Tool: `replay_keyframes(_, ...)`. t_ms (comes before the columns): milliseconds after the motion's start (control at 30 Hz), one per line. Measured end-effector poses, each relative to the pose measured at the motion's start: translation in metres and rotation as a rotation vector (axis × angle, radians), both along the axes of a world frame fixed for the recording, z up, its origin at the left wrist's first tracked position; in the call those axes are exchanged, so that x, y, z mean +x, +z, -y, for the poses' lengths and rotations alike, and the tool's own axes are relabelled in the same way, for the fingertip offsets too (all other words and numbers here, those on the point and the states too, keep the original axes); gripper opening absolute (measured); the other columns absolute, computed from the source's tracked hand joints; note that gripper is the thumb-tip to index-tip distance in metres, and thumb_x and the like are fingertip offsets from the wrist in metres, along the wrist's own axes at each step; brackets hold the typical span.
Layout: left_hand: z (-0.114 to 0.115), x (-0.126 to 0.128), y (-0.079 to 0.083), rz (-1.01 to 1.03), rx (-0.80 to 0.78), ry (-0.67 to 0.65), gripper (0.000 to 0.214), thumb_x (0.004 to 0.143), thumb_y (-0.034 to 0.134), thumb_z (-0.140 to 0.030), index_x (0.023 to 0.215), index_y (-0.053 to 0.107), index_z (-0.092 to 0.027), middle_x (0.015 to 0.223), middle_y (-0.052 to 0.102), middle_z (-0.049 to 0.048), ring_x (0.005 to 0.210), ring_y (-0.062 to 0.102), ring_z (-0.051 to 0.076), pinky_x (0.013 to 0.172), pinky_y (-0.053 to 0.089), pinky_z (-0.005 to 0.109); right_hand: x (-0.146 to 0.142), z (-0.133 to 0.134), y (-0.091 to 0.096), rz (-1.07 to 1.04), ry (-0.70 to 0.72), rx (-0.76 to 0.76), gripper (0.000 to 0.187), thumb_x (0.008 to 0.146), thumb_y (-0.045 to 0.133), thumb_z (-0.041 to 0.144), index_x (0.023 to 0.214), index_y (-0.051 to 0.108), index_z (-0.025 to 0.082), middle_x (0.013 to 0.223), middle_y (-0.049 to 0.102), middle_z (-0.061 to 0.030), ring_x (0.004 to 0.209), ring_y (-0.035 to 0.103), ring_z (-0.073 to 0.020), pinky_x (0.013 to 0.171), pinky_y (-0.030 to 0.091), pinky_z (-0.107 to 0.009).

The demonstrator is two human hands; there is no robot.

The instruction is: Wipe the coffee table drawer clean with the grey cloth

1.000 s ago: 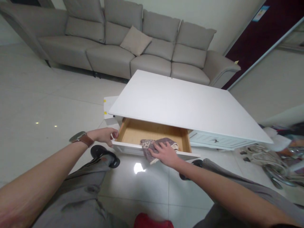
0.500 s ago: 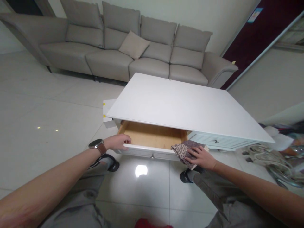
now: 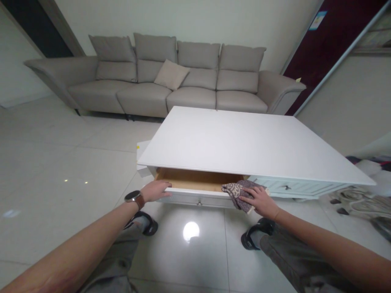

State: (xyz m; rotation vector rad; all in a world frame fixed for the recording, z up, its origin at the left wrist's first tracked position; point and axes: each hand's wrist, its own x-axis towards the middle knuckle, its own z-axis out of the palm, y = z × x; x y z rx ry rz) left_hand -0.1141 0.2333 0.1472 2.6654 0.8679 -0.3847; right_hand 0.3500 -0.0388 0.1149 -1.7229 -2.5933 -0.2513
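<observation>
A wooden drawer (image 3: pixel 195 177) with a white front stands partly pulled out of the white coffee table (image 3: pixel 244 142). At the drawer's left corner is my left hand (image 3: pixel 155 190), its fingers over the top edge and the thumb on the outer face. My right hand (image 3: pixel 259 200) is closed on a brown patterned cloth (image 3: pixel 235 192), pressed against the right end of the drawer front. Part of the cloth hangs down outside the drawer. A small metal knob (image 3: pixel 199 202) sits in the middle of the front.
A grey sofa (image 3: pixel 192 97) with a beige cushion (image 3: pixel 172 75) runs along the wall behind the table. On the floor by the table's left side is a white box (image 3: pixel 142 150). A second drawer front (image 3: pixel 293 187) is closed at the right. Bundled fabric (image 3: pixel 354 199) lies on the right.
The drawer has slid inward, so less of its inside shows. Both hands have moved with it, the cloth still under my right hand. My view has tilted up slightly.
</observation>
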Motion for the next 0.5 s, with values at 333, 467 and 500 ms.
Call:
replay_keyframes(333, -0.009, 0.003, -0.003, -0.02, -0.028, 0.002, 0.038, 0.093, 0.058, -0.05, 0.116, 0.068, -0.021, 0.119, 0.072, 0.0117, 0.11, 0.066, 0.028, 0.088, 0.049, 0.032, -0.009, 0.024, 0.02, -0.662, -0.506, 0.364, 0.074, 0.075, 0.043, 0.006, 0.144, 0.057, 0.028, 0.132, 0.057, -0.0106, 0.123, 0.058, -0.0274, 0.108, 0.048, -0.047)
replay_keyframes(467, -0.01, 0.005, -0.002, -0.016, -0.012, 0.012, 0.041, 0.093, 0.058, -0.05, 0.119, 0.068, -0.021, 0.119, 0.072, 0.0126, 0.11, 0.066, 0.028, 0.089, 0.049, 0.033, 0.007, 0.044, 0.021, -0.634, -0.679, 0.391, 0.062, 0.08, 0.045, 0.013, 0.138, 0.061, 0.026, 0.127, 0.06, -0.0119, 0.118, 0.059, -0.03, 0.108, 0.046, -0.049)
replay_keyframes(500, -0.009, 0.006, -0.002, -0.02, -0.002, 0.013, 0.041, 0.093, 0.058, -0.05, 0.12, 0.068, -0.021, 0.12, 0.072, 0.0127, 0.11, 0.066, 0.028, 0.089, 0.05, 0.033, 0.007, 0.047, 0.016, -0.647, -0.731, 0.377, 0.059, 0.081, 0.046, 0.016, 0.136, 0.062, 0.025, 0.126, 0.061, -0.0122, 0.117, 0.06, -0.0306, 0.107, 0.046, -0.049)
